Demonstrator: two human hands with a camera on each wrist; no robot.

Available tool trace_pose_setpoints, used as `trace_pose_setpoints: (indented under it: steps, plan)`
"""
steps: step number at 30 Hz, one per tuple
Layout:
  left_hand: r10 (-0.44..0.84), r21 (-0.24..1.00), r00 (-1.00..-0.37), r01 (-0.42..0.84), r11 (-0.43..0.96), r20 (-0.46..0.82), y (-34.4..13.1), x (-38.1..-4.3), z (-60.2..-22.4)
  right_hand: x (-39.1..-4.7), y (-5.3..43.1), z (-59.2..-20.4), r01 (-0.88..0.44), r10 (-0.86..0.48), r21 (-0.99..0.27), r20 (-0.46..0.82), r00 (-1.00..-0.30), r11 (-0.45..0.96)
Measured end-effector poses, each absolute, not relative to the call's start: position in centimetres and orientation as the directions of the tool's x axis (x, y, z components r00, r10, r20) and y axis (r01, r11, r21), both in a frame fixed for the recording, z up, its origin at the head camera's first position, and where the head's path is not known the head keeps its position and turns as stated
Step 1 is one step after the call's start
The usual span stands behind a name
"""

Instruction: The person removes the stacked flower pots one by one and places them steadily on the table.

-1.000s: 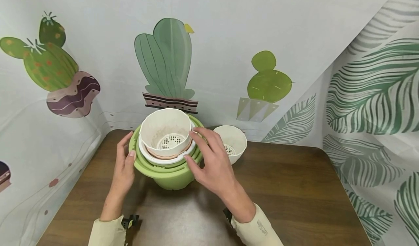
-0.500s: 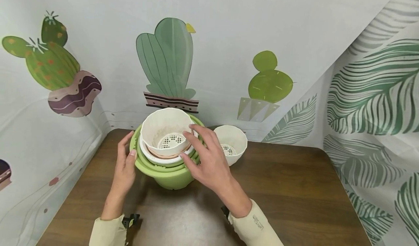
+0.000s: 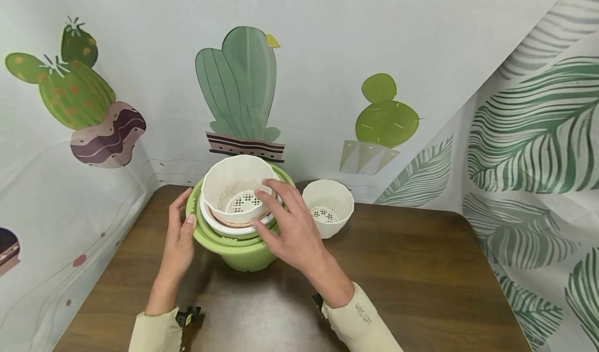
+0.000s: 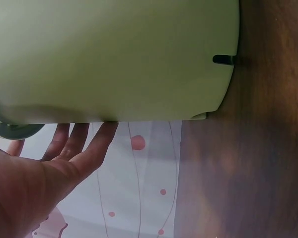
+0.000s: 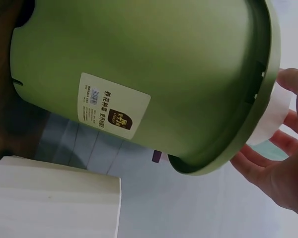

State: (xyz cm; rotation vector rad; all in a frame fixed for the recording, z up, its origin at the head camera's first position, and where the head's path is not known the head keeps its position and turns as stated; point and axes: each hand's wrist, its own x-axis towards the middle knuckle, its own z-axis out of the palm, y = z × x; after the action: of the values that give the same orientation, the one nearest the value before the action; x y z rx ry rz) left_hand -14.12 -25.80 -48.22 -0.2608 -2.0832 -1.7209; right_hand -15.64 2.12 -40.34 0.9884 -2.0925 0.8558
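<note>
A stack of nested flower pots stands near the back of the table. Its outermost one is a green flower pot (image 3: 248, 258), and a white flower pot (image 3: 238, 172) with a perforated bottom sits on top. White, peach and green rims show between them. My left hand (image 3: 179, 237) holds the green pot's left side, thumb at its rim and fingers along the outer wall. At the stack's right, my right hand (image 3: 297, 232) pinches the top white pot's rim, thumb outside and fingers reaching over the edge. The right wrist view shows a label (image 5: 113, 105) on the green pot.
Another white pot (image 3: 332, 201) with a perforated bottom stands right of the stack, behind my right hand. Beneath everything is a brown wooden table (image 3: 412, 269). A cloth backdrop (image 3: 318, 55) printed with cacti and leaves hangs close behind the table.
My right hand has moved left, its fingers shifting from the right edge of the stack over the top white pot's rim. My left hand and the pots have stayed nearly the same.
</note>
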Motion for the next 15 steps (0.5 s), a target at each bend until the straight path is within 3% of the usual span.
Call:
trace_pose_setpoints:
  steps: [15]
  plan:
    - [-0.132, 0.892, -0.891, 0.405, 0.199, 0.434, -25.65, -13.91, -47.94, -15.82, 1.55, -40.59, -0.821, -0.361, -0.308, 0.783, -0.506, 0.481]
